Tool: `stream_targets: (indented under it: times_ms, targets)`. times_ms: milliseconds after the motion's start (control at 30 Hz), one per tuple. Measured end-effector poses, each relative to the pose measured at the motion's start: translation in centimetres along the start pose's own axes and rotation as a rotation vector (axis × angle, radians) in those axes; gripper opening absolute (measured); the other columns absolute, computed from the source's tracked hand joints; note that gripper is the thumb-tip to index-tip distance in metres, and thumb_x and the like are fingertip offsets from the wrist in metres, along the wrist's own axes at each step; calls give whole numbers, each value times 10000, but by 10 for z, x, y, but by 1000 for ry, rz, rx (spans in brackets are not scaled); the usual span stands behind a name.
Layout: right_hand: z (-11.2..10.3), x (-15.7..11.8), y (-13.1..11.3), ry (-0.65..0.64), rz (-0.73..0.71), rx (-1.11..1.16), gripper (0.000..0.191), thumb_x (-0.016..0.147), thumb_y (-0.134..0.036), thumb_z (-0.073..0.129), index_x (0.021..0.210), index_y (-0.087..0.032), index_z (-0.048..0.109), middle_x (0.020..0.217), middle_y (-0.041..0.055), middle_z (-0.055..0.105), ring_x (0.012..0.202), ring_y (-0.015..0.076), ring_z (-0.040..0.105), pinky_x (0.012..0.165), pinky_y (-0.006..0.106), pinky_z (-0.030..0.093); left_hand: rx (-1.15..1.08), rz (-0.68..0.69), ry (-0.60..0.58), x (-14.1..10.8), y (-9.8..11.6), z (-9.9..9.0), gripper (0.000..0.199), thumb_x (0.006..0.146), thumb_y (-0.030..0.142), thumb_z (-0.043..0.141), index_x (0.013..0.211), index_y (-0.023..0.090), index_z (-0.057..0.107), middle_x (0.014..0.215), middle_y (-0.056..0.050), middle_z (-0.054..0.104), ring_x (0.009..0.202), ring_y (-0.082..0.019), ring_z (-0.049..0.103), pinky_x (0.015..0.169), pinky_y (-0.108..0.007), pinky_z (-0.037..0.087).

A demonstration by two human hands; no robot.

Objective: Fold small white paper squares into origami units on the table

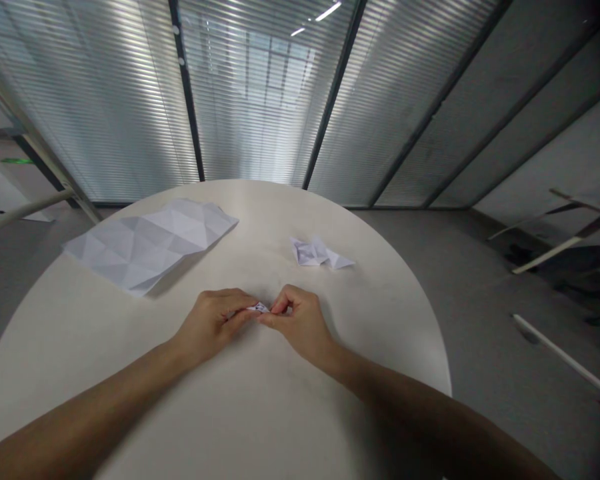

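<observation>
From the head camera, the left hand (pixel 214 325) and right hand (pixel 300 321) meet near the middle of the round table (pixel 240 413), fingertips of both pinching a small folded paper (pixel 258 308). A creased sheet (pixel 147 243) lies toward the far left edge, a crumpled paper piece (pixel 319 253) toward the far right.

A large creased paper sheet (pixel 150 245) lies on the far left of the round white surface (pixel 390 313). A small crumpled folded paper (pixel 319 253) sits far right, well apart. Behind stand windows with closed blinds (pixel 260 100); grey floor (pixel 480 320) lies around.
</observation>
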State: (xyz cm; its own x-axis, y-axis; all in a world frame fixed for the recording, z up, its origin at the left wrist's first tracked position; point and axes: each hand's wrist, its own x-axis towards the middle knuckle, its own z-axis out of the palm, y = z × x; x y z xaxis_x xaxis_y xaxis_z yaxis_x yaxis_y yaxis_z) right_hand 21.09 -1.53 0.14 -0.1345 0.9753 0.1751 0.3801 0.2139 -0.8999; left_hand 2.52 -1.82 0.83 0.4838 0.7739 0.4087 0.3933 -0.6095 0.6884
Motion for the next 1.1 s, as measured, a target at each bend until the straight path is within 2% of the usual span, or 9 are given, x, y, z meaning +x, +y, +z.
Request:
stream_targets:
  times_ms: [100, 233, 367, 467, 667, 800, 867, 967, 1100]
  targets:
    - [2, 1, 1, -21, 9, 58, 268, 604, -234, 774, 571, -182, 513, 535, -62, 502, 493, 82, 426, 456, 211, 314, 67, 29, 33, -1, -1, 0, 172, 905, 247, 524, 943, 184, 679, 797, -32, 683, 707, -114, 615, 654, -207, 453]
    - [-1, 5, 0, -147, 39, 220, 247, 634, -278, 767, 721, -189, 553, 627, -50, 576, 544, 90, 511, 504, 207, 393, 131, -39, 92, -1, 0, 1, 182, 908, 275, 512, 856, 164, 646, 703, -14, 642, 610, -101, 567, 572, -197, 408]
    - [-5, 6, -1, -232, 74, 294, 251, 665, -259, 740, 863, -190, 604, 693, -30, 627, 608, 106, 575, 564, 218, 450, 160, -76, 120, 0, 1, 3, 200, 905, 294, 506, 828, 164, 636, 691, -7, 639, 603, -105, 564, 575, -203, 403]
    - [-3, 4, 2, -301, 64, 291, 121, 713, -245, 688, 771, -183, 602, 664, -33, 609, 590, 96, 563, 551, 212, 444, 169, -104, 131, 1, 2, 2, 216, 902, 311, 509, 824, 165, 647, 708, -11, 658, 619, -112, 579, 587, -207, 408]
    - [-2, 5, 2, -384, 294, 497, 339, 599, -369, 776, 639, -177, 499, 569, -25, 617, 505, 110, 596, 498, 225, 488, 121, -82, 95, 1, 3, 0, 224, 890, 314, 527, 797, 153, 652, 659, 0, 641, 580, -94, 558, 563, -194, 394]
    - [-5, 8, -2, -402, 347, 471, 355, 561, -389, 791, 635, -168, 523, 557, -13, 634, 477, 114, 605, 454, 211, 484, 14, -178, 47, 3, 1, 0, 257, 884, 350, 528, 790, 152, 662, 616, 7, 627, 553, -98, 546, 528, -191, 399]
    - [-6, 9, 0, -397, 340, 456, 330, 573, -370, 781, 644, -169, 529, 548, -17, 629, 475, 116, 605, 455, 213, 486, -31, -205, 54, 3, 0, -1, 235, 880, 353, 534, 865, 160, 667, 697, -6, 669, 611, -113, 582, 564, -199, 431]
    - [-7, 9, 6, -364, 288, 417, 258, 626, -316, 744, 658, -172, 531, 560, -24, 621, 490, 111, 601, 487, 222, 490, -35, -168, 117, 3, -1, -4, 210, 868, 338, 561, 946, 170, 658, 830, -29, 696, 715, -131, 615, 651, -217, 467]
    - [-8, 8, 8, -327, 133, 209, 131, 710, -248, 679, 699, -172, 574, 580, -35, 594, 508, 98, 557, 489, 210, 439, 15, -125, 121, 2, -3, -5, 171, 879, 307, 551, 890, 176, 659, 801, -24, 681, 716, -125, 614, 646, -211, 460]
